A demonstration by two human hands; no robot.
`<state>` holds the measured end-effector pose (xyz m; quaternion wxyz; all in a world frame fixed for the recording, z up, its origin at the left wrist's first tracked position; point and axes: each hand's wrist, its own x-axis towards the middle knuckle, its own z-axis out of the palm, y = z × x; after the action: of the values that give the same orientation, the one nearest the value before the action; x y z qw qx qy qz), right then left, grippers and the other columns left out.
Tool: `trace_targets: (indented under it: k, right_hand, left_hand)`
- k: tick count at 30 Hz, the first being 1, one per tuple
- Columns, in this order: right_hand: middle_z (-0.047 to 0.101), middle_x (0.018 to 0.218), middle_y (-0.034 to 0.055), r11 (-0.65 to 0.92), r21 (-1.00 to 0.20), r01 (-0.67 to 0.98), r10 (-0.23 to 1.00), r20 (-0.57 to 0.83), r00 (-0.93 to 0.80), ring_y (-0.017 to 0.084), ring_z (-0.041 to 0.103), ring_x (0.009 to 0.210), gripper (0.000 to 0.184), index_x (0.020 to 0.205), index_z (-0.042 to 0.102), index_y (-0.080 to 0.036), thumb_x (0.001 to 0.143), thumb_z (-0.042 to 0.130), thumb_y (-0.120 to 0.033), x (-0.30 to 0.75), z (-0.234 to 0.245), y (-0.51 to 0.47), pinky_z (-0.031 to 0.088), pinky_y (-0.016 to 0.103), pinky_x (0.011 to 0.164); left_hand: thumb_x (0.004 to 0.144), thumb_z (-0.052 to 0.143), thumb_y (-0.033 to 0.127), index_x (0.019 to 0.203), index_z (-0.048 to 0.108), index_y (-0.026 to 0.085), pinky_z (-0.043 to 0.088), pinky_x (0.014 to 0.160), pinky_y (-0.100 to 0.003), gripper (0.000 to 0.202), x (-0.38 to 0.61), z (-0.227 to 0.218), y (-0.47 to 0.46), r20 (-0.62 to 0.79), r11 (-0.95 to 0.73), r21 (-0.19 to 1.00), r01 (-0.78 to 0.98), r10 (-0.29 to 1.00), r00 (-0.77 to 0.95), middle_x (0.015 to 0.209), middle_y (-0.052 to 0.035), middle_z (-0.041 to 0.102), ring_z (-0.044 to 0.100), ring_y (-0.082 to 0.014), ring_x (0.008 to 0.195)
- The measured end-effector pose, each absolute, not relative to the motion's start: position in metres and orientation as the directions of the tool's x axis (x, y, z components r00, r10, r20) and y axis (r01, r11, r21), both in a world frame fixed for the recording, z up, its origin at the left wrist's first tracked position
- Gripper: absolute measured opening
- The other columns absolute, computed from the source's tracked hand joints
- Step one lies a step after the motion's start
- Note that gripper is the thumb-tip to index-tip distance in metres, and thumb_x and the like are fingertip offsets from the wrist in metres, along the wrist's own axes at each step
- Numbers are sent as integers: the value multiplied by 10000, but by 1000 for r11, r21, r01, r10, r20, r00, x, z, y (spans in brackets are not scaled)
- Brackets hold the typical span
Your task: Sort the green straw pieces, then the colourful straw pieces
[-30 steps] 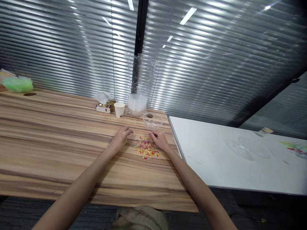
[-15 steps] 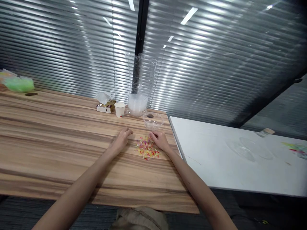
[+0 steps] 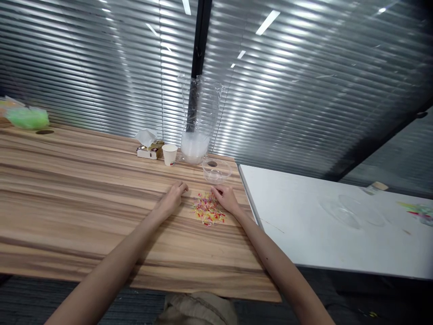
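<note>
A loose pile of small, colourful cut plastic pieces (image 3: 207,211), mostly red, yellow and pink, lies on the wood-grain table (image 3: 84,189). To its left, my left hand (image 3: 174,197) rests on the tabletop with fingers curled in, apart from the pile; nothing shows in it. My right hand (image 3: 226,197) lies at the pile's upper right edge, thumb and fingers pressed together. Whatever its fingertips may hold is too small to make out. Just beyond my right hand stands a clear plastic bowl (image 3: 217,171).
Along the back are a tissue box (image 3: 147,152), a paper cup (image 3: 169,155) and stacked clear bowls (image 3: 194,146) in a plastic bag. Green bagged material (image 3: 27,118) sits far left. A white table (image 3: 297,225) adjoins on the right, bearing transparent lids (image 3: 352,211).
My left hand has shifted very slightly. My right hand and the pile look the same; the view has moved a touch.
</note>
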<state>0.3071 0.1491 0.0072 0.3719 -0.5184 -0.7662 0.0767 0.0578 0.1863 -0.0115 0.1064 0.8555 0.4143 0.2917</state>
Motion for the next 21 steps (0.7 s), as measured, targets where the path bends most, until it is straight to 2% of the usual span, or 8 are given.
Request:
trace_targets:
  k: [10,21]
  right_hand:
    - [595,582,18,441,-512,737,862,469,-190,147,481,554,391,578,547,-179,924,429,-318,306,8,149,309,251,567]
    - [563,557,10,446,-516,731,864,460,-203,133,455,526,402,556,516,-177,923,432,-318,306,8,150,297,245,563]
  left_hand:
    - [767,399,-20,913,590,180,444,806,-328,312,60,-10,185,427,-670,382,637,739,522,901,-74,577,536,-227,883]
    - [808,392,-7,904,587,165,446,809,-322,277,62,-10,185,442,-680,388,622,729,523,907,-77,580,542,-214,874]
